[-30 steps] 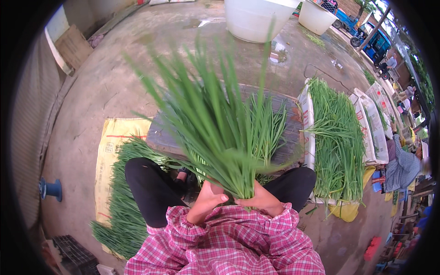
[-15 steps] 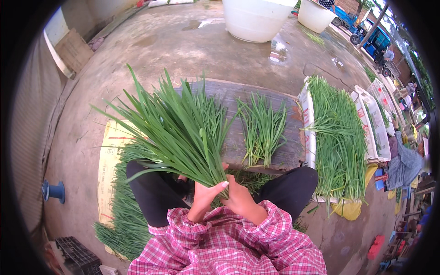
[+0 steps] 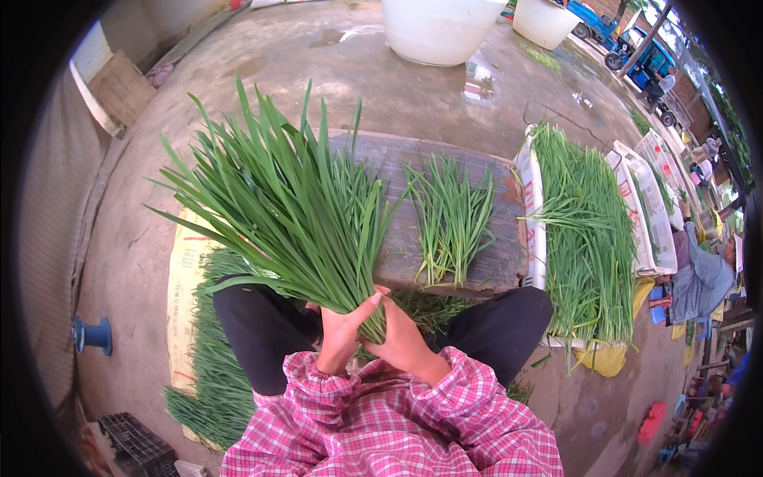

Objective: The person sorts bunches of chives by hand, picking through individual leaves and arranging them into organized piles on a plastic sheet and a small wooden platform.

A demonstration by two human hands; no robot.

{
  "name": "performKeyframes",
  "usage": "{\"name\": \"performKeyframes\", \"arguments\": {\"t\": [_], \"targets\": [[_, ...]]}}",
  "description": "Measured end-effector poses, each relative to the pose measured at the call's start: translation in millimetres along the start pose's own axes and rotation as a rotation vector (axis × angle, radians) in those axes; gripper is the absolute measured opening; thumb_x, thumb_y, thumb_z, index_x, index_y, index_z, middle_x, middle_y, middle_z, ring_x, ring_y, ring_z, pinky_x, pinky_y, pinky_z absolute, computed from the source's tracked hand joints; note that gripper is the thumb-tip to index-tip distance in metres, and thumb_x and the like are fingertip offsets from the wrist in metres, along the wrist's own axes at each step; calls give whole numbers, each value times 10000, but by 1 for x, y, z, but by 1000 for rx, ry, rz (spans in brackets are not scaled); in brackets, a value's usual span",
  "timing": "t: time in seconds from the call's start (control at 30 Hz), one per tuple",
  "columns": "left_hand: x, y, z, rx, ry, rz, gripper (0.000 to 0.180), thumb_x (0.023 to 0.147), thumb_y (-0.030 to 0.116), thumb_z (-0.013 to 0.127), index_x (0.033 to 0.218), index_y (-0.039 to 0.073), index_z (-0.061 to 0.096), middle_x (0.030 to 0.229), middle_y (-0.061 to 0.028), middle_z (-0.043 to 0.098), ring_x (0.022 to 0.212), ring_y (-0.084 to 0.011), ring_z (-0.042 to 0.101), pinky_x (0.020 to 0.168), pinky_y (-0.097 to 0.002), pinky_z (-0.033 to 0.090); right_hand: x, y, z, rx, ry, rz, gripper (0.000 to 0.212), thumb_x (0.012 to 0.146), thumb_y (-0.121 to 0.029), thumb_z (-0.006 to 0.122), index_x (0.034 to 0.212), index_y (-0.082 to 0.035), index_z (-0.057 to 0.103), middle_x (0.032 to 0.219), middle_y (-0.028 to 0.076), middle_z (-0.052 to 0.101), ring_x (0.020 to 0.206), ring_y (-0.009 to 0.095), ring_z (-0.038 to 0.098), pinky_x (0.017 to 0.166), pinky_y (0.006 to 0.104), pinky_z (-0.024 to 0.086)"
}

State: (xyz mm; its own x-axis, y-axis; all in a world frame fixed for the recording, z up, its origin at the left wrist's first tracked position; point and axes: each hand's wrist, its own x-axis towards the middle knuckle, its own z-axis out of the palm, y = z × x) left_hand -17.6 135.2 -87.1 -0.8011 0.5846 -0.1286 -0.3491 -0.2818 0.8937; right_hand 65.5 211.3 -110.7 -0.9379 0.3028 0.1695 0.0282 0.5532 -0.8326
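Both my hands wrap round the lower end of a large bunch of garlic chives [image 3: 290, 207]. My left hand [image 3: 340, 334] grips it from the left, thumb across the stems. My right hand [image 3: 401, 338] closes on the stem ends from the right, its fingers partly hidden. The long green leaves fan out up and to the left, over the wooden board [image 3: 397, 155]. On the board's right half lies a smaller bunch of chives [image 3: 453, 219]. More chives, partly hidden behind the held bunch, lie on the board's left half.
Left of my knee, a heap of chives [image 3: 211, 358] lies on a yellow sack [image 3: 183, 298]. To the right stands a white crate [image 3: 534, 215] full of chives. Large white tubs [image 3: 441, 32] stand beyond the board. A black crate [image 3: 135, 441] is at lower left; a person [image 3: 699, 274] sits far right.
The held bunch has come more upright and its leaf tips have risen. My hands have shifted slightly left, and my right hand sits more openly against the stem ends.
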Motion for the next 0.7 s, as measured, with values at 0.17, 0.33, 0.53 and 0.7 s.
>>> {"name": "performKeyframes", "arguments": {"t": [0.17,0.33,0.53,0.7], "targets": [[17,-6,-5,180,-15,151,149,679,-26,592,825,-23,562,802,-61,584,718,-132,548,667,-240,435,15,19,-37,403,-2,75,970,539,-318,754,1252,-4,175,1244,145,279,1178,238,256,964,348,210],[44,-27,5,341,-27,244,181,657,-24,610,830,-19,556,784,-44,574,702,-114,536,658,-238,436,68,27,-64,581,-161,-28,965,562,-244,748,1271,-13,136,1263,161,279,1196,243,240,966,329,213],[85,-63,12,510,-106,408,281,688,49,624,932,-16,503,855,-56,546,746,-129,518,643,-266,440,101,32,-79,535,-129,-66,924,535,-221,761,1233,6,199,1186,157,365,1109,223,347,924,315,275],[120,-106,-1,387,-190,280,290,697,83,578,952,-15,482,841,-87,538,721,-176,523,622,-289,439,104,60,-73,376,-249,217,718,599,-186,713,1167,-8,312,1081,141,443,980,229,446,835,317,353]]}}
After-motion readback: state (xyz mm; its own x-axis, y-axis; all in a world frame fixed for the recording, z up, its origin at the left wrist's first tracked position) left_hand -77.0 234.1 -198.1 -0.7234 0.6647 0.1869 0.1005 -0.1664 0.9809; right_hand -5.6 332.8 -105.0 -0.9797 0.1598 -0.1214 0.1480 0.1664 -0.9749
